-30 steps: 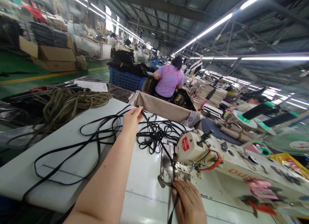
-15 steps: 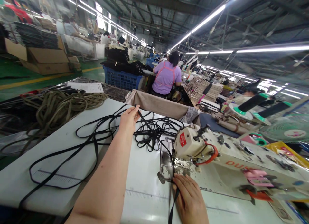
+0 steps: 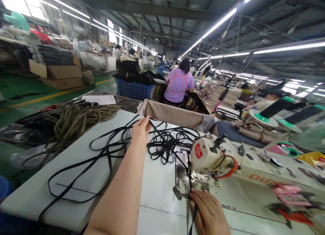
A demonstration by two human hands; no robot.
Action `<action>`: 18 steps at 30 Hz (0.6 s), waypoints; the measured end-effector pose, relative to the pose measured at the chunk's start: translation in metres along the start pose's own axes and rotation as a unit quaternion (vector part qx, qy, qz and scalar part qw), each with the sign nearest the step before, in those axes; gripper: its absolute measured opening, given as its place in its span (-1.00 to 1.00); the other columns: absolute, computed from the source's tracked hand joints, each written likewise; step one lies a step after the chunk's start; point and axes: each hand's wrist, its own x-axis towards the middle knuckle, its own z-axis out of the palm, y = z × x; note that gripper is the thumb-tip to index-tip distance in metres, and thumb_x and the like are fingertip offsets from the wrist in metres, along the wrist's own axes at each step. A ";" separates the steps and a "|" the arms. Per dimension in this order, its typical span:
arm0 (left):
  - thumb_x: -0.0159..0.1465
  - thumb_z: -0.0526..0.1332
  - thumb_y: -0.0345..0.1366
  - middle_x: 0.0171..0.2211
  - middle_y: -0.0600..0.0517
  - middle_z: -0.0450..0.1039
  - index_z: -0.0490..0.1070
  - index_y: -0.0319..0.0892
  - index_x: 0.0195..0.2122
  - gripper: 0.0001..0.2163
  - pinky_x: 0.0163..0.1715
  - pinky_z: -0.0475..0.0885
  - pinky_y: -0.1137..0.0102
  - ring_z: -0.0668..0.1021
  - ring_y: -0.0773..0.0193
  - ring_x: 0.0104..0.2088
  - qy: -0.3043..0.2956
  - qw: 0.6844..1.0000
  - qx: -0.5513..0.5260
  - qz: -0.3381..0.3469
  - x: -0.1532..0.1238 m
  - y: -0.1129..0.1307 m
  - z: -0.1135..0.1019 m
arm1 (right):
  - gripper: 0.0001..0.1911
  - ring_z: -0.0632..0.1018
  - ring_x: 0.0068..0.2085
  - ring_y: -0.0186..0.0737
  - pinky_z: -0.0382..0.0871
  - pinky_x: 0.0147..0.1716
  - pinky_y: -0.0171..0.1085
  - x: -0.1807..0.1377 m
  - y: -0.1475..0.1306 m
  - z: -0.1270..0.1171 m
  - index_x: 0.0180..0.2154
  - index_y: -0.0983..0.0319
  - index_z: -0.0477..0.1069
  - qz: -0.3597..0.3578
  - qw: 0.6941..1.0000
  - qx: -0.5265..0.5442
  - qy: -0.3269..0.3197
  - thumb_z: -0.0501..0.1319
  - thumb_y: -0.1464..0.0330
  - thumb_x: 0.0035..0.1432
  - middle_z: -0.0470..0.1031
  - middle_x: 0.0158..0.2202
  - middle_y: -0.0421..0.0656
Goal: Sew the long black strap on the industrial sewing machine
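My left hand (image 3: 140, 131) reaches far across the white table (image 3: 76, 150) and pinches a black strap (image 3: 166, 142) between thumb and fingers. The strap runs taut from that hand down to the needle plate (image 3: 181, 181) of the cream sewing machine (image 3: 210, 155). My right hand (image 3: 209, 213) rests at the near edge of the plate, pressing the same strap where it leaves the machine toward me. Loose loops of black strap lie tangled on the table on both sides of my left arm.
A heap of olive webbing (image 3: 73, 118) lies at the table's far left. A beige cloth bin (image 3: 172, 114) stands behind the table. A person in a purple top (image 3: 178, 85) sits beyond it with their back to me. A blue crate (image 3: 133, 88), cardboard boxes (image 3: 62, 76) and thread cones (image 3: 275, 110) are around.
The view has shifted slightly; both hands keep their hold on the strap, which stays stretched between the left hand and the machine.
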 end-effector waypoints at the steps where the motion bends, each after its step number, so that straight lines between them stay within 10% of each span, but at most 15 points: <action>1: 0.06 0.60 -0.42 -0.25 -0.01 0.66 0.59 -0.21 -0.28 -0.74 -0.32 0.58 0.52 0.63 0.39 -0.38 0.001 1.000 -0.002 -0.001 -0.001 0.000 0.000 | -0.73 0.70 0.03 -0.07 0.58 0.14 -0.03 0.001 -0.001 -0.001 0.11 0.17 0.55 0.004 1.000 0.002 -0.001 0.19 0.33 0.48 0.68 0.04 -0.09; 12: 0.37 0.30 -0.31 -0.22 -0.13 0.61 0.46 -0.22 -0.27 -0.90 -0.19 0.60 0.26 0.68 0.16 -0.25 -0.055 0.978 0.069 -0.189 -0.021 -0.011 0.005 | -0.72 0.67 0.08 -0.06 0.57 0.17 0.03 0.007 -0.014 -0.010 0.14 0.18 0.54 0.040 0.999 0.015 -0.021 0.19 0.37 0.48 0.66 0.09 -0.08; 18: 0.17 0.32 -0.49 -0.20 -0.17 0.63 0.46 -0.24 -0.31 -0.91 -0.17 0.53 0.30 0.68 0.13 -0.20 -0.146 0.941 0.173 -0.253 -0.047 -0.041 0.011 | -0.67 0.64 0.13 -0.07 0.53 0.22 0.04 0.012 -0.019 -0.014 0.21 0.19 0.49 0.055 0.997 0.014 -0.044 0.14 0.36 0.51 0.63 0.14 -0.05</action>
